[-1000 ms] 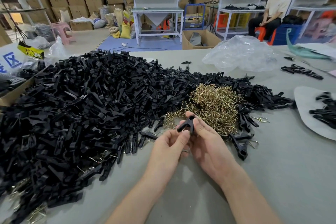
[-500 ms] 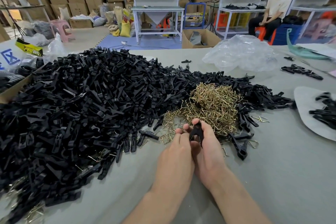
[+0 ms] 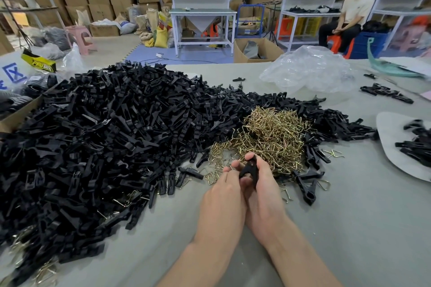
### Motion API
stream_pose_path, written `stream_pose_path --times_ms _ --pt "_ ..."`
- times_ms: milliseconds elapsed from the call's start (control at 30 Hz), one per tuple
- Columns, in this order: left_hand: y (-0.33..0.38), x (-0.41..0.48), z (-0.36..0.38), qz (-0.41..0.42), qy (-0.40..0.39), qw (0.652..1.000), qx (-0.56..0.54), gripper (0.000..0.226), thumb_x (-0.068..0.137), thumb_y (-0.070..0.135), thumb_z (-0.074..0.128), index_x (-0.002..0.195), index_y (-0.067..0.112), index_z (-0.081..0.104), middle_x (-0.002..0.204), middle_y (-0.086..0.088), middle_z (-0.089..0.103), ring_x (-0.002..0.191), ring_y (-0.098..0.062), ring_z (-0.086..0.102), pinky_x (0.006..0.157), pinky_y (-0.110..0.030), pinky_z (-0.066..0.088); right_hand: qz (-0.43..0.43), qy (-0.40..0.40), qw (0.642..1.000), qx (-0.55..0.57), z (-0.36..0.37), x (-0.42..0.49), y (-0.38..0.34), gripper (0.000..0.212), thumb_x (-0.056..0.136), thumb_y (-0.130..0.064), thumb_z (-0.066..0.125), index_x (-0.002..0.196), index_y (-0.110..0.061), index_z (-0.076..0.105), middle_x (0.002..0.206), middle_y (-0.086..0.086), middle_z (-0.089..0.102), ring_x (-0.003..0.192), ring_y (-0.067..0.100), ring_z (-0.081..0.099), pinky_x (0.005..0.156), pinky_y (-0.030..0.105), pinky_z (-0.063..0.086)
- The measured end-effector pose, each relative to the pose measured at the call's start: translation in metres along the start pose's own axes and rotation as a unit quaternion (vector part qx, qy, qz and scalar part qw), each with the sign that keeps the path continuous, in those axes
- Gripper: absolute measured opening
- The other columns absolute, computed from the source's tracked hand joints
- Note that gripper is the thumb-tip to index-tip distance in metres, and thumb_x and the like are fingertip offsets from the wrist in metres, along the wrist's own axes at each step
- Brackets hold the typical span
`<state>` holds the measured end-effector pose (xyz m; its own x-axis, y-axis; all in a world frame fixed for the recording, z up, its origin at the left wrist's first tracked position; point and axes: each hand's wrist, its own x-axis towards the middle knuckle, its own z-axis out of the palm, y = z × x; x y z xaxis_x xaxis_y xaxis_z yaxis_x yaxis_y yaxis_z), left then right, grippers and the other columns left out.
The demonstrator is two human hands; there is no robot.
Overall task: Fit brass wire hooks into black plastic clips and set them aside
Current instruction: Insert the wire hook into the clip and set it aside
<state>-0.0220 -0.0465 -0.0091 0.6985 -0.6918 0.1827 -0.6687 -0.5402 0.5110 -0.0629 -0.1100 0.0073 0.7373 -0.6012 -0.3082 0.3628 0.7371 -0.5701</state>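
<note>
Both hands meet at the near middle of the grey table [image 3: 349, 228] around one black plastic clip [image 3: 250, 169]. My right hand [image 3: 263, 193] grips the clip from the right, thumb and fingers curled round it. My left hand [image 3: 224, 196] presses against it from the left, fingertips pinching its near end. Whether a wire hook sits in it is hidden by the fingers. Just beyond the hands lies a heap of brass wire hooks [image 3: 270, 135]. A huge pile of black clips [image 3: 105, 142] covers the left and middle of the table.
A crumpled clear plastic bag [image 3: 310, 72] lies at the far right. A pale sheet [image 3: 391, 137] at the right edge bears a few black clips [image 3: 415, 144]. A cardboard box [image 3: 16, 116] stands at the left edge. A person sits on a stool [image 3: 349, 9] in the background.
The hands drew closer together and slightly toward me, closing round the clip. The clip turned from lying crosswise above the fingers to standing upright between both hands.
</note>
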Motion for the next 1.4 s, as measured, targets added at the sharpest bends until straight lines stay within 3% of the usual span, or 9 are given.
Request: stream_pose_path --times_ms 333,433,600,700,933,1067,1200,1300,1400 --pt "-0.009 0.002 -0.003 0.044 0.045 0.992 -0.108 0.044 0.104 0.042 0.035 0.138 0.021 0.054 0.139 0.006 0.059 0.124 -0.018 0.056 0.096 -0.032 0.045 0.026 -0.053 0.997 0.045 -0.008 0.006 -0.009 0.032 0.092 -0.029 0.055 0.108 -0.010 0.076 0.090 0.008 0.065 0.086 0.021 0.063 0.102 0.034 0.045" --pt "-0.009 0.000 -0.004 0.059 0.062 0.988 -0.131 0.054 0.100 0.049 0.028 0.138 0.021 0.054 0.136 0.007 0.061 0.121 -0.014 0.056 0.096 -0.030 0.046 0.034 -0.071 0.997 0.006 -0.013 0.007 -0.008 0.037 0.102 -0.029 0.046 0.118 -0.013 0.075 0.095 0.005 0.070 0.092 0.017 0.066 0.092 0.033 0.050" --pt "-0.011 -0.004 -0.003 0.054 0.071 0.979 -0.183 0.062 0.095 0.067 0.022 0.129 0.029 0.057 0.120 0.015 0.066 0.110 -0.003 0.058 0.086 -0.016 0.044 -0.015 -0.088 0.996 -0.018 -0.012 0.007 -0.006 0.036 0.089 -0.025 0.058 0.117 -0.010 0.074 0.099 0.010 0.070 0.090 0.020 0.069 0.084 0.034 0.059" --pt "-0.013 -0.005 -0.003 0.031 0.090 0.979 -0.178 0.077 0.082 0.088 0.020 0.132 0.039 0.053 0.104 0.021 0.064 0.096 0.004 0.059 0.074 -0.009 0.043 -0.034 -0.086 0.993 -0.070 -0.013 0.006 -0.003 0.028 0.097 -0.021 0.053 0.113 -0.017 0.076 0.099 0.011 0.075 0.088 0.021 0.073 0.075 0.034 0.060" --pt "-0.014 -0.003 -0.003 0.030 0.109 0.985 -0.128 0.081 0.081 0.089 0.018 0.128 0.036 0.057 0.079 0.013 0.065 0.069 -0.001 0.059 0.058 -0.015 0.039 -0.101 -0.074 0.973 -0.196 -0.014 -0.002 -0.013 0.028 0.103 -0.021 0.053 0.108 -0.034 0.077 0.108 0.001 0.076 0.097 0.017 0.070 0.085 0.039 0.060" --pt "0.015 -0.004 0.001 0.041 0.108 0.990 -0.084 0.067 0.088 0.081 0.017 0.121 0.038 0.056 0.075 0.017 0.061 0.065 0.004 0.055 0.056 -0.013 0.034 -0.120 -0.049 0.981 -0.145 -0.024 -0.007 -0.027 0.028 0.104 -0.020 0.053 0.108 -0.033 0.077 0.109 0.003 0.076 0.095 0.017 0.072 0.076 0.035 0.060" --pt "0.070 -0.001 0.018 0.089 0.112 0.989 -0.026 0.060 0.092 0.073 0.014 0.122 0.040 0.054 0.079 0.019 0.059 0.065 0.008 0.051 0.055 -0.009 0.029 -0.176 -0.015 0.981 -0.082 -0.053 -0.018 -0.062 0.026 0.102 -0.020 0.053 0.109 -0.028 0.077 0.105 0.001 0.075 0.093 0.016 0.069 0.083 0.035 0.058" --pt "0.127 0.006 0.043 0.125 0.077 0.989 -0.006 0.062 0.091 0.067 0.017 0.122 0.032 0.058 0.093 0.007 0.073 0.083 -0.016 0.069 0.061 -0.026 0.036 -0.213 0.017 0.977 -0.019 -0.085 -0.028 -0.108 0.026 0.101 -0.023 0.053 0.110 -0.024 0.077 0.102 0.009 0.071 0.092 0.022 0.066 0.087 0.037 0.057" --pt "0.199 0.022 0.066 0.189 0.073 0.979 -0.015 0.052 0.093 0.064 0.026 0.112 0.030 0.061 0.088 0.000 0.074 0.083 -0.021 0.071 0.063 -0.029 0.042 -0.259 0.060 0.964 0.031 -0.116 -0.040 -0.160 0.031 0.104 -0.035 0.049 0.121 -0.025 0.072 0.112 0.006 0.073 0.097 0.019 0.070 0.091 0.038 0.056"
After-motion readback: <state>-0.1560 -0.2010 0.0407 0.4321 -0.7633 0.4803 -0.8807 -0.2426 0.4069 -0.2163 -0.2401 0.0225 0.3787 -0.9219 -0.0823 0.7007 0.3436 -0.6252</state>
